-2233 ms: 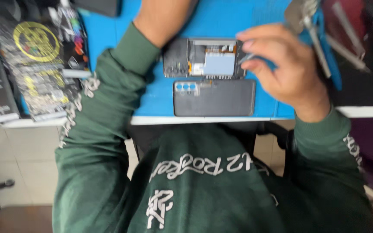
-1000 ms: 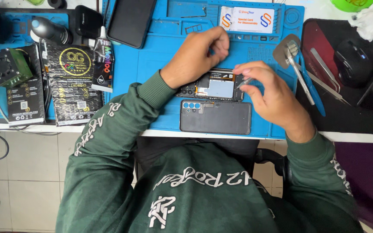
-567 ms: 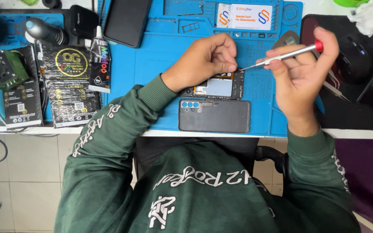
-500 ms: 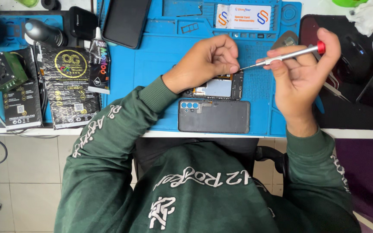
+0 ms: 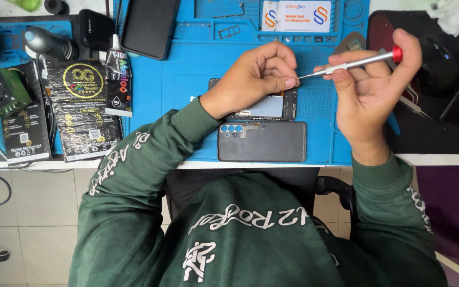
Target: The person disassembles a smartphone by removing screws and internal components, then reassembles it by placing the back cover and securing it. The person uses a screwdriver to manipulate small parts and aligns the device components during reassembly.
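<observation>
Right hand [image 5: 370,79] pinches a precision screwdriver [image 5: 354,62]; left hand's [image 5: 256,79] pressed-together grip meets its tip above the opened phone [image 5: 269,106], where a tiny screw could drop.

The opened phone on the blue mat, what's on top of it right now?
The left hand rests over the opened phone, fingertips meeting the tip of the screwdriver held by the right hand. The phone's upper left part is covered by the hand; only its lower right shows.
</observation>
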